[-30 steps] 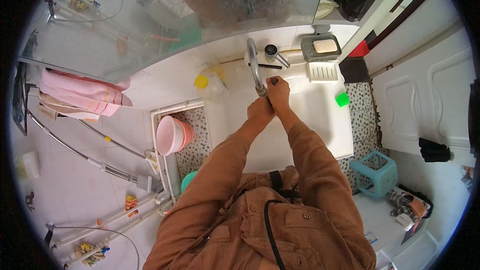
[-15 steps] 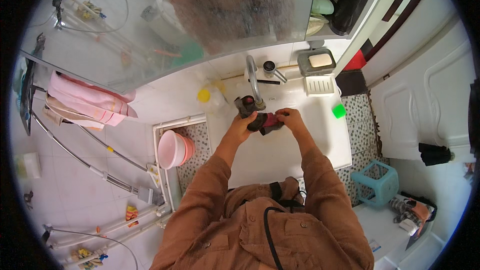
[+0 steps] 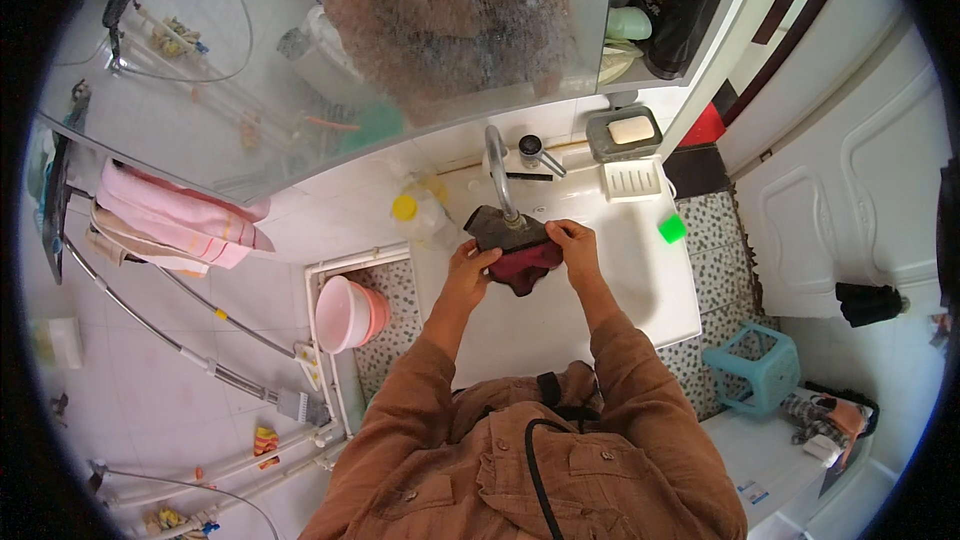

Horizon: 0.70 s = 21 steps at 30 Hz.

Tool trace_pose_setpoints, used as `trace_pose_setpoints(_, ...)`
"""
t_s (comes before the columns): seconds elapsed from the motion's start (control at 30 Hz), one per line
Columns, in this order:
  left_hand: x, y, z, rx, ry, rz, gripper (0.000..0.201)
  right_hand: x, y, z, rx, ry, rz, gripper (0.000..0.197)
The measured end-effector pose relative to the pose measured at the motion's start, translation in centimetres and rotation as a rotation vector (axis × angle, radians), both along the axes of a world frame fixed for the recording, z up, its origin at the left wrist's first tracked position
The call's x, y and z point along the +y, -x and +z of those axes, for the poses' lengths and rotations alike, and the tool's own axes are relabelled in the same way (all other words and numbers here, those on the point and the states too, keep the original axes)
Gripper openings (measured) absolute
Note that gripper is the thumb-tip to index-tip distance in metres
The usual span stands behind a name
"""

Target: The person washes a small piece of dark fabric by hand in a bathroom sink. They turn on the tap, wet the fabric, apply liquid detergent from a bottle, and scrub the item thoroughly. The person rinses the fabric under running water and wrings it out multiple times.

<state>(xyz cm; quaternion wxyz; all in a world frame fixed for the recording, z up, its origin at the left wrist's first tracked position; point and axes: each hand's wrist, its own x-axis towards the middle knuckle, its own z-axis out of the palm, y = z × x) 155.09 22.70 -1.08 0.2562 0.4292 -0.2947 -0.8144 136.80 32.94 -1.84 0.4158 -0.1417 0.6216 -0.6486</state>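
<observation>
A dark grey and maroon cloth [image 3: 524,264] is stretched between my two hands, right under the spout of the curved metal tap [image 3: 497,165]. My left hand [image 3: 467,273] pinches its left side, thumb on top. At the right end, my right hand [image 3: 576,246] grips an upper corner between thumb and fingers. The maroon part hangs toward me and the grey part lies nearer the tap. Below it is the white washbasin [image 3: 530,335]. Whether water is running cannot be made out.
Left of the tap stands a clear jug with a yellow cap [image 3: 404,207]. A soap box [image 3: 625,132], a white slotted dish [image 3: 632,180] and a green block [image 3: 672,229] line the basin's right side. Pink basins [image 3: 345,314] are at left, a blue stool [image 3: 755,365] at right.
The cloth was bunched up and is now spread wide, showing more maroon. My left hand has shifted slightly left and down, and the whole view has tilted a little.
</observation>
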Motion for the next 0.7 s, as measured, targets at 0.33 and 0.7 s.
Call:
trace_pose_setpoints(0.33,0.1,0.6,2.8,0.285,-0.072,-0.013,0.056,0.8,-1.9,0.4,0.111,0.104,0.472,0.034)
trace_pose_setpoints(0.7,-2.2,-2.7,-0.2,-0.016,0.079,-0.044,0.065,2.1,3.6,2.1,-0.422,0.229,0.1,0.028)
